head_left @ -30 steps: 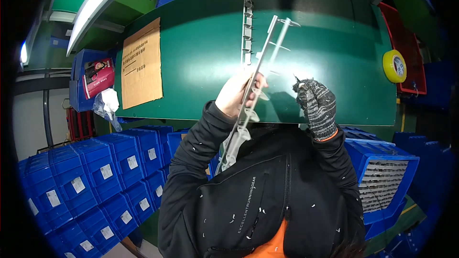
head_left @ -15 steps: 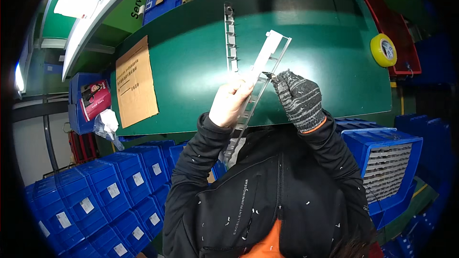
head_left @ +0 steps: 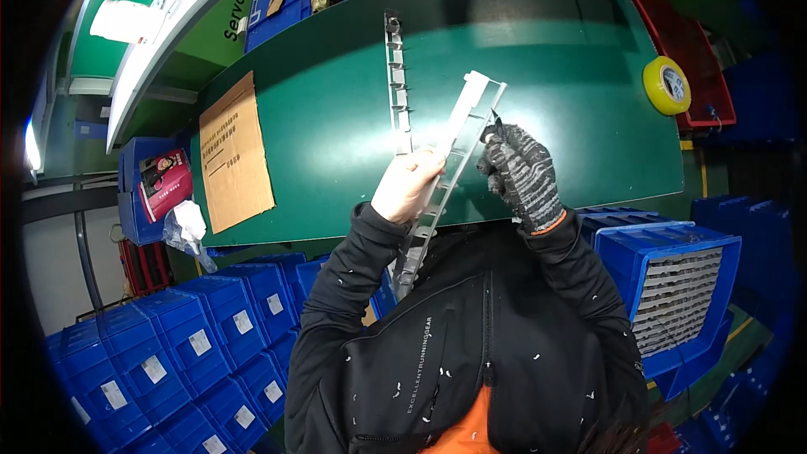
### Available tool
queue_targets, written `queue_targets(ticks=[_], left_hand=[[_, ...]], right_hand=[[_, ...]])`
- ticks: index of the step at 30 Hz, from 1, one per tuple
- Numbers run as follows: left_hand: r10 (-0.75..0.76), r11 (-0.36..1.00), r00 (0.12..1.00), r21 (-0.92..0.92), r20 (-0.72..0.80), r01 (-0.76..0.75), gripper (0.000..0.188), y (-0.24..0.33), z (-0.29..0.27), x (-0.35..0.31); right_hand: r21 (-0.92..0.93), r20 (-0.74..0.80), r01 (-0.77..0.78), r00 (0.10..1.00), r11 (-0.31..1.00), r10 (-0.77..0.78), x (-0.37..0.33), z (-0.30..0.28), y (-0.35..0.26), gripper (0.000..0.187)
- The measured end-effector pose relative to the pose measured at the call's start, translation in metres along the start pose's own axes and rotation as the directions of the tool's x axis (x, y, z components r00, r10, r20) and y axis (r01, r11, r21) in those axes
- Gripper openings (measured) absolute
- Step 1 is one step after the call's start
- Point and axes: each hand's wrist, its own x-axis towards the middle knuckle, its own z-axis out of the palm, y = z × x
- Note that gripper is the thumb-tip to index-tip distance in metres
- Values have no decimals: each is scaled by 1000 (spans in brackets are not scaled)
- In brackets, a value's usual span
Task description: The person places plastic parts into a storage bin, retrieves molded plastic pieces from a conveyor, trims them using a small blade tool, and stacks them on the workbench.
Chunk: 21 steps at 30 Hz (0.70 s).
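My bare left hand (head_left: 408,185) is closed around a long, ladder-like plastic strip (head_left: 465,118), white and grey with rectangular openings. The strip slants from near my chest to its far end above the table. My right hand (head_left: 523,172), in a dark grey striped knit glove, is closed around a small dark pointed tool (head_left: 496,120), mostly hidden by the fingers. The tool's tip is at the strip's right edge, close to the far end; whether it touches, I cannot tell. A similar grey strip (head_left: 398,84) lies on the table beyond my left hand.
The green table (head_left: 328,118) carries a cardboard sheet (head_left: 238,155) at left and a yellow tape roll (head_left: 667,85) at right. Beside it stands a red tray (head_left: 702,59). Blue crates (head_left: 189,336) are stacked at lower left; another crate (head_left: 672,244) holding grey strips stands right.
The held strip has shifted slightly toward me. My right hand and its tool have moved from the strip's middle toward its far end.
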Motion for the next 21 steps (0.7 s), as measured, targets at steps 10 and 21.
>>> queue_targets(ticks=[10, 21], left_hand=[[-224, 932, 913, 349, 340, 99, 28, 1, -53, -17], [-109, 914, 981, -372, 160, 163, 27, -12, -17, -30]], right_hand=[[225, -332, 324, 912, 919, -240, 30, -57, -65, 18], [-246, -20, 445, 886, 861, -464, 9, -27, -13, 15]])
